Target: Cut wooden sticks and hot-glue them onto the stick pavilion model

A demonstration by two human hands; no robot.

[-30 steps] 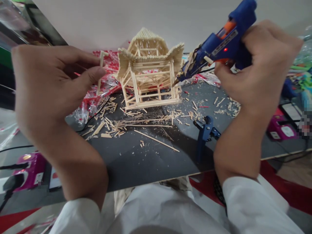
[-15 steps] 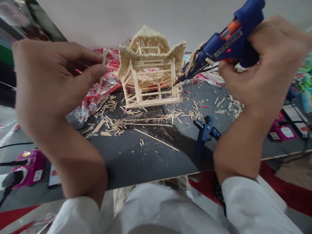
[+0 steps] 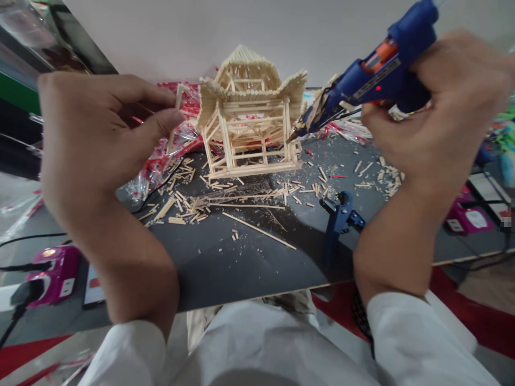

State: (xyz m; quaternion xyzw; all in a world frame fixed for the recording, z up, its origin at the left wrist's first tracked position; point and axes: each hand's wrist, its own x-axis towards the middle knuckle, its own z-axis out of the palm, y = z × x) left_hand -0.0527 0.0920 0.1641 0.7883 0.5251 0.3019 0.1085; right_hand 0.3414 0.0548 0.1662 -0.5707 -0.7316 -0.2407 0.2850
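A small wooden-stick house model [image 3: 249, 123] with a pointed roof and open frame walls stands on the dark table. Between the thumb and fingers of my left hand [image 3: 100, 128] is a small wooden-stick piece [image 3: 179, 99], bent like a corner, left of the model. My right hand [image 3: 446, 107] grips a blue hot glue gun [image 3: 370, 80] with an orange part and a lit red light. The gun's nozzle points down-left at the model's right front post; whether it touches I cannot tell. Dried strands and stick bits cling around the nozzle.
Cut stick pieces [image 3: 177, 209] litter the dark table [image 3: 241, 273]. A blue cutter tool [image 3: 336, 225] stands near my right forearm. Red and clear plastic packaging [image 3: 161, 155] lies behind my left hand. Magenta power sockets [image 3: 56, 273] with cables sit at left, another [image 3: 469, 214] at right.
My left hand with the stick piece has shifted slightly right, toward the model. The glue gun stays almost in place, its nozzle still by the right post.
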